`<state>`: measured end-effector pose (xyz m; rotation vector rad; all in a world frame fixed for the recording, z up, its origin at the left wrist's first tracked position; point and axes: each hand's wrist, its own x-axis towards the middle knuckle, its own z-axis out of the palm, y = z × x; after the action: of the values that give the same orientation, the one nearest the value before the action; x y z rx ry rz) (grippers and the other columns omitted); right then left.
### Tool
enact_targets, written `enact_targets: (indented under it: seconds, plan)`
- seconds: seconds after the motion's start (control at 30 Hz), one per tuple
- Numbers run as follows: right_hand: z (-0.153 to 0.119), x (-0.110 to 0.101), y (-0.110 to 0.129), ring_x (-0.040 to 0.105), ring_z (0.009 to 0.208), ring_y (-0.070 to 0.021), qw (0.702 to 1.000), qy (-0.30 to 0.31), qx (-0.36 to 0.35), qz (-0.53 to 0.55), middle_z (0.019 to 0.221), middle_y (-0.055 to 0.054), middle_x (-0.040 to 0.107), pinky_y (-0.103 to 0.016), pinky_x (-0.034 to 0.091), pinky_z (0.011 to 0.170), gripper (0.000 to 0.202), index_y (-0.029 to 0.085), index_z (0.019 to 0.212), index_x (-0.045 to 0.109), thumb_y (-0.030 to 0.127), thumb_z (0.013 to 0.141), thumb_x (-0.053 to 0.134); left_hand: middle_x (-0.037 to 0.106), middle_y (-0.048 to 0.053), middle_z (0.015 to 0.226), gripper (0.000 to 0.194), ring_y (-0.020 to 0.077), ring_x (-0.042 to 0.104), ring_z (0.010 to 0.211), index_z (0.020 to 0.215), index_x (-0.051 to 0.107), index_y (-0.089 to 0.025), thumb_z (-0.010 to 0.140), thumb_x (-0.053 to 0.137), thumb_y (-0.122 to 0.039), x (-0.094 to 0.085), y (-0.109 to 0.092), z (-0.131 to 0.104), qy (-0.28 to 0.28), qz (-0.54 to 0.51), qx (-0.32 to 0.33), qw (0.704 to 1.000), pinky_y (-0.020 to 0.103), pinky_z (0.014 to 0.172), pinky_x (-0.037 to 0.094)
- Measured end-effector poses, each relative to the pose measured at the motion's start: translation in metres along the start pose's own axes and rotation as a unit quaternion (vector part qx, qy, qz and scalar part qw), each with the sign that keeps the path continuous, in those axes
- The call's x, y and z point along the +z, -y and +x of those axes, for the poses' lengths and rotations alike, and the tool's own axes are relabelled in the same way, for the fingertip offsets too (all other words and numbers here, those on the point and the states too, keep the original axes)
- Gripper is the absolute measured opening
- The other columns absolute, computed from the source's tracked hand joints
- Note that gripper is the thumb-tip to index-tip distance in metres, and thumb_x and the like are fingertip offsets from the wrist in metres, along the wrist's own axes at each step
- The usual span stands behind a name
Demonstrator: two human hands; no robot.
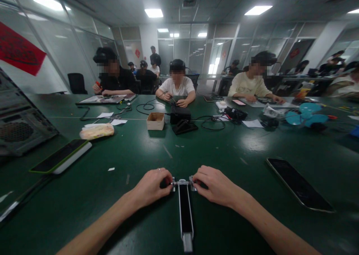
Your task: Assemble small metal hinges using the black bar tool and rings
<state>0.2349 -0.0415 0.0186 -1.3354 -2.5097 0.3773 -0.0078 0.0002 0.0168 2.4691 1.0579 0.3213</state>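
While the left hand (pixel 153 186) and right hand (pixel 214 186) each pinch a small silver metal fitting flanking the far end of a slender black-and-silver device (pixel 185 206), presumably for even support, the glossy green table (pixel 140 225) offers sideways room; a black rectangular phone (pixel 300 186) bounds it rightward, well apart.

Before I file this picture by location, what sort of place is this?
Probably a shared electronics workshop: several people sit working at long green tables, with a computer case and blue fan blades on the nearest.
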Motion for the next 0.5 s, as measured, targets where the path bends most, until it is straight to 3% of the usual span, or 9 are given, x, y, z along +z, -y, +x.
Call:
enact_targets:
  seconds: [0.33, 0.5]
  plan:
    - [0.004, 0.004, 0.004, 0.055, 0.079, -0.0159, 0.998, -0.006, -0.004, -0.06, 0.082, -0.003, 0.063, -0.026, 0.041, 0.069, 0.01, 0.018, 0.088, 0.063, 0.019, 0.085, 0.054, 0.063, 0.002, 0.08, 0.017, 0.0149, 0.06, 0.07, 0.09, 0.063, -0.021, 0.087, 0.047, -0.023, 0.015, 0.018, -0.003, -0.038, -0.017, 0.072, 0.997, 0.022, 0.062, 0.042]
    - [0.004, 0.005, 0.003, 0.053, 0.076, -0.0143, 0.998, -0.013, -0.007, -0.055, 0.08, -0.002, 0.062, -0.025, 0.039, 0.067, 0.008, 0.017, 0.085, 0.062, 0.019, 0.085, 0.054, 0.064, 0.002, 0.084, 0.022, 0.0156, 0.061, 0.074, 0.092, 0.063, -0.023, 0.09, 0.042, -0.024, 0.012, 0.012, -0.005, -0.027, -0.011, 0.054, 0.998, 0.023, 0.065, 0.043]
